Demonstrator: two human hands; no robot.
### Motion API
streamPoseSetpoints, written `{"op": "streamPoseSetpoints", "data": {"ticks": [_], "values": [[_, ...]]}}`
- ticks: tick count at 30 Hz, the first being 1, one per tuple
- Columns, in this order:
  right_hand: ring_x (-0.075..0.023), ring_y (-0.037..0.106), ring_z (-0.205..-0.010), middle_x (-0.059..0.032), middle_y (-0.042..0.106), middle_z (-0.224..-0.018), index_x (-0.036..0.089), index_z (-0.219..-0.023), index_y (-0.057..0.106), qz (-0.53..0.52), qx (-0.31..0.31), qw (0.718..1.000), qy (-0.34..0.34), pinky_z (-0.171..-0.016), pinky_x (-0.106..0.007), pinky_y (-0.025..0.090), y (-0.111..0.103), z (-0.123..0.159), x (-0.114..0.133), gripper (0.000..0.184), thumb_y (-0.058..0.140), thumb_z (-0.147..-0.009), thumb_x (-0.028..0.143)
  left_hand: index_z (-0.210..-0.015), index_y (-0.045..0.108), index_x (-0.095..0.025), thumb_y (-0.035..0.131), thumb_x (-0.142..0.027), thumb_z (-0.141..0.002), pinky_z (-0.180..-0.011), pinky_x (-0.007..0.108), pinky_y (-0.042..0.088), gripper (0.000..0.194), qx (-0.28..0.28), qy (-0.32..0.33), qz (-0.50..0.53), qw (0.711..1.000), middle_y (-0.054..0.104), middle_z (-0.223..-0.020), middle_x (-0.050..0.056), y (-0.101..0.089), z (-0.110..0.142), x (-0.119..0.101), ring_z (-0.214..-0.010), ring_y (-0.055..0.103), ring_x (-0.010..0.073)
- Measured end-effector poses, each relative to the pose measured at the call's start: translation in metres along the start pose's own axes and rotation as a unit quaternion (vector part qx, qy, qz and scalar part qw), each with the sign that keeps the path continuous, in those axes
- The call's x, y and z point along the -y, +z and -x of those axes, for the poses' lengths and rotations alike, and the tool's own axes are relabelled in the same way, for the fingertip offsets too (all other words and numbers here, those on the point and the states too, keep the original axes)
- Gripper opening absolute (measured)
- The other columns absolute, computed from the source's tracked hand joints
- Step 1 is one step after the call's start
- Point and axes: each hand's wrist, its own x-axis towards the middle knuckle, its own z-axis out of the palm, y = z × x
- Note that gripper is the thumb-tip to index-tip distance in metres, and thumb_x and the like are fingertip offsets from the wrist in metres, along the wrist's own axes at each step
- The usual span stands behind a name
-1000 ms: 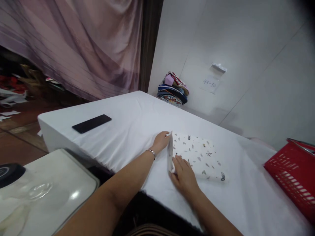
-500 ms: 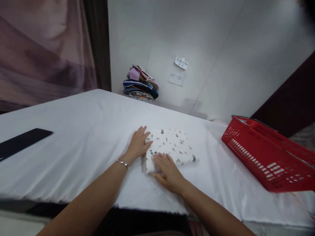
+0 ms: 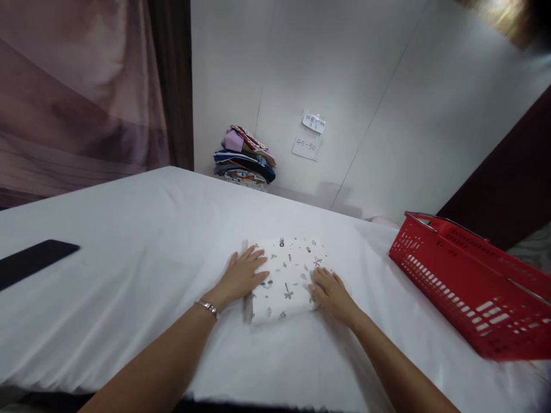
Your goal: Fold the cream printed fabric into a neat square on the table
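Observation:
A folded white cloth with small dark prints (image 3: 286, 275) lies on the white-covered table (image 3: 129, 241), near its front middle. My left hand (image 3: 243, 276) lies flat on the cloth's left edge with its fingers stretched out; a thin bracelet sits on that wrist. My right hand (image 3: 329, 291) rests on the cloth's right edge, fingers slightly curled and pressing down on the fabric. Neither hand lifts the cloth.
A red plastic basket (image 3: 469, 281) stands at the table's right end. A black phone (image 3: 34, 261) lies at the far left. A pile of folded colourful clothes (image 3: 245, 158) sits at the back against the wall, below two paper notes (image 3: 307, 137).
The cloth has been folded narrower. My right hand moved from its near left corner to its right edge, and my left hand slid onto its left side. The view shifted slightly.

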Motion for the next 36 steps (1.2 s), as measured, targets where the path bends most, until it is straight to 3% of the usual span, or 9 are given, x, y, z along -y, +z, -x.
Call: {"op": "streamPoseSetpoints", "data": {"ticks": [6, 10, 14, 20, 25, 28, 31, 36], "values": [[-0.0192, 0.009, -0.137, -0.0062, 0.019, -0.149, 0.018, -0.14, 0.028, -0.011, -0.024, 0.998, -0.058, -0.109, -0.039, 0.007, -0.017, -0.063, 0.032, 0.065, 0.025, -0.089, 0.057, -0.126, 0.046, -0.031, 0.038, -0.048, -0.085, -0.107, 0.056, 0.008, 0.046, 0.002, -0.008, -0.004, 1.0, 0.03, -0.145, -0.001, 0.0, 0.001, -0.001, -0.137, 0.013, 0.0243], [-0.0217, 0.006, -0.137, -0.0088, 0.016, -0.149, 0.015, -0.141, 0.026, 0.015, -0.04, 0.994, -0.1, -0.109, -0.041, 0.007, -0.008, -0.115, 0.054, 0.066, 0.026, -0.089, 0.056, -0.126, 0.046, -0.032, 0.039, -0.048, -0.085, -0.107, 0.056, 0.008, 0.045, 0.003, -0.01, -0.001, 1.0, 0.03, -0.145, -0.002, -0.001, 0.002, -0.001, -0.137, 0.013, 0.0241], [-0.0203, 0.006, -0.137, -0.0072, 0.016, -0.149, 0.015, -0.142, 0.023, 0.047, -0.01, 0.994, -0.098, -0.109, -0.04, 0.004, 0.009, -0.144, 0.053, 0.068, 0.022, -0.089, 0.057, -0.127, 0.045, -0.032, 0.039, -0.049, -0.085, -0.107, 0.056, 0.007, 0.045, 0.008, -0.01, 0.009, 1.0, 0.03, -0.145, -0.002, 0.0, 0.002, 0.001, -0.137, 0.013, 0.0237], [-0.0186, 0.005, -0.138, -0.0037, 0.015, -0.15, 0.018, -0.143, 0.019, 0.058, 0.004, 0.994, -0.088, -0.109, -0.039, 0.002, 0.024, -0.152, 0.044, 0.07, 0.015, -0.088, 0.06, -0.128, 0.043, -0.032, 0.039, -0.048, -0.085, -0.107, 0.056, 0.008, 0.045, 0.008, -0.003, 0.022, 1.0, 0.03, -0.145, -0.001, 0.003, 0.001, 0.003, -0.137, 0.013, 0.0239], [-0.0196, 0.007, -0.137, -0.0057, 0.016, -0.149, 0.016, -0.143, 0.018, 0.028, 0.032, 0.995, -0.095, -0.109, -0.038, 0.004, 0.01, -0.156, 0.036, 0.073, 0.017, -0.087, 0.062, -0.127, 0.044, -0.032, 0.039, -0.048, -0.085, -0.107, 0.057, 0.01, 0.045, 0.007, -0.005, 0.027, 1.0, 0.031, -0.145, -0.001, 0.002, 0.001, 0.003, -0.137, 0.013, 0.0248], [-0.0201, 0.005, -0.138, -0.0064, 0.013, -0.15, 0.015, -0.143, 0.017, 0.054, 0.004, 0.997, -0.053, -0.109, -0.039, 0.002, 0.004, -0.157, 0.017, 0.072, 0.017, -0.088, 0.06, -0.127, 0.044, -0.032, 0.039, -0.048, -0.085, -0.107, 0.057, 0.009, 0.045, 0.011, -0.005, 0.035, 0.999, 0.03, -0.145, -0.001, 0.001, 0.002, 0.002, -0.137, 0.013, 0.0244], [-0.0205, 0.007, -0.137, -0.0069, 0.016, -0.149, 0.013, -0.142, 0.021, 0.079, 0.001, 0.997, 0.0, -0.109, -0.04, 0.003, 0.005, -0.156, 0.0, 0.07, 0.017, -0.088, 0.058, -0.127, 0.044, -0.033, 0.038, -0.048, -0.085, -0.107, 0.057, 0.01, 0.045, 0.012, -0.001, 0.041, 0.999, 0.031, -0.145, -0.001, 0.001, 0.002, 0.001, -0.137, 0.013, 0.0241], [-0.02, 0.01, -0.137, -0.0056, 0.019, -0.148, 0.014, -0.142, 0.024, 0.061, 0.004, 0.998, -0.006, -0.109, -0.04, 0.005, 0.006, -0.157, -0.005, 0.07, 0.018, -0.088, 0.059, -0.126, 0.045, -0.033, 0.039, -0.048, -0.084, -0.106, 0.056, 0.012, 0.045, 0.013, -0.01, 0.041, 0.999, 0.031, -0.144, -0.001, 0.001, 0.001, 0.001, -0.137, 0.013, 0.0246]]}}
